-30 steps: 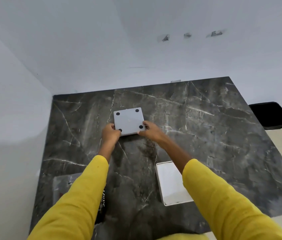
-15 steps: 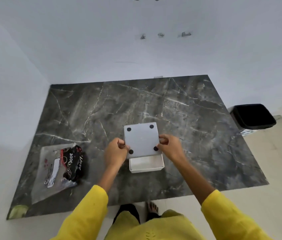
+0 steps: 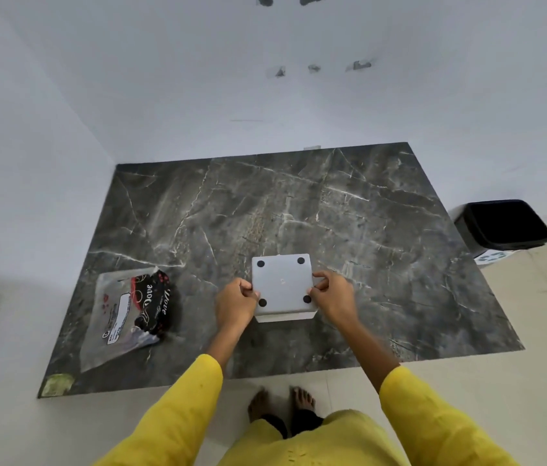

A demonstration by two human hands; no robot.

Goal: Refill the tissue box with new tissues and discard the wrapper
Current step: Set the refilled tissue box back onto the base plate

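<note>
A grey square base panel [image 3: 282, 282] with four black round feet faces up, lying over the white tissue box [image 3: 285, 316], of which only a thin front edge shows below it. My left hand [image 3: 235, 302] pinches the panel's left edge and my right hand [image 3: 332, 294] pinches its right edge. To the left on the dark marble table [image 3: 383, 230] lies a clear plastic tissue wrapper [image 3: 127, 314] with a black printed pack inside. The box's inside is hidden.
A black waste bin [image 3: 504, 225] stands on the floor past the table's right edge. White walls close the table at the back and left. A yellow-green scrap [image 3: 58, 385] lies at the table's near left corner. My bare feet [image 3: 282, 401] are by the front edge.
The view pulled back and the wrapper came into sight. Both hands brought the grey panel nearer and lowered it over the white box, which now shows less below it than half a second ago.
</note>
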